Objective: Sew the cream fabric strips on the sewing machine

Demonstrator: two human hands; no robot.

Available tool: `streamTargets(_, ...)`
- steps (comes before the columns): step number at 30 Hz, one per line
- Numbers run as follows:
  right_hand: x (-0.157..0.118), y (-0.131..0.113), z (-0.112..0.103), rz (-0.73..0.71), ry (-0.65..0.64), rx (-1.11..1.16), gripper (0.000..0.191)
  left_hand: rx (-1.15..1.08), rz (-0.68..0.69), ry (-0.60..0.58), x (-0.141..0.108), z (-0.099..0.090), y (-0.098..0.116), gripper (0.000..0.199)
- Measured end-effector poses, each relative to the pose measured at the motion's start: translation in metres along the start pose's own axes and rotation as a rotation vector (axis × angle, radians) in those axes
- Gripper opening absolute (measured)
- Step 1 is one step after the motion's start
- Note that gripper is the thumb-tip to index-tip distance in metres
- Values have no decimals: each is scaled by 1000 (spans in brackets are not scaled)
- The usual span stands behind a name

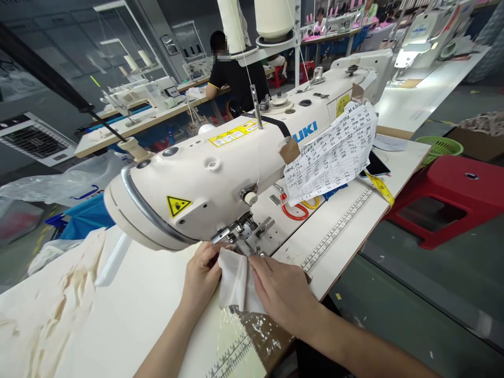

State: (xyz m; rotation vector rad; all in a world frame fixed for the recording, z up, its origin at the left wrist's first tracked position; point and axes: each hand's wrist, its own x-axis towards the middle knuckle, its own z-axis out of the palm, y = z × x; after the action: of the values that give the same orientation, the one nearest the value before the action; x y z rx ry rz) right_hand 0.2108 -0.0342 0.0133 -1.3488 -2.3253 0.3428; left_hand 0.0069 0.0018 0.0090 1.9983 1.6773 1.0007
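White laminate covers the surface point(149, 294), which runs from the lower left toward the upper right, with a printed ruler scale point(338, 226) along its edge and another stretch of scale by the lower rim. Across it stands a cream sewing machine point(205, 173), its bulky head between the camera and much of the workroom. The white cloth point(234, 281) lies just before the presser foot, between the two hands: the left hand point(202, 275) pinches its upper left corner, and the right hand point(285, 289) pinches its right edge, thumb and fingers pressed together. Cream fabric point(59, 299) is spread over the left side. Beyond the machine arm, a crumpled sheet of handwritten figures point(334, 152) hangs down, hiding part of the body and partly overlapping scissors with red handles point(294, 211); its entries are too small to read surely. A yellow tape measure point(381, 189) droops over the far edge, near a red plastic stool point(452, 194) and a green basket point(437, 149). Blue letters "UKI" show on the machine arm, the start covered; another machine point(419, 39) at the upper right reads "JUKI". A yellow triangular warning label point(178, 205) marks the head. Large thread cones point(271, 18) stand above, and behind them a person in a black shirt point(242, 84) sits at another bench. An air cooler point(35, 139) stands at the left on the grey-green floor.
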Motion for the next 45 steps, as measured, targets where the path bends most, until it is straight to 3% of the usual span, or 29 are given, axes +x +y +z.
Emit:
streamTargets(16, -3, -2, 10, -24, 16, -107, 30, 238, 103, 26, 2, 10, -1, 22)
streamTargets(21, -1, -3, 7, -30, -3, -66, 29, 254, 55, 54, 2, 10, -4, 24)
streamTargets(32, -2, -4, 7, -13, -6, -53, 32, 46, -165, 17, 2, 0, -7, 31)
streamTargets(45, -2, -4, 10, -21, 21, -72, 36, 55, -133, 33, 1, 0, -4, 29)
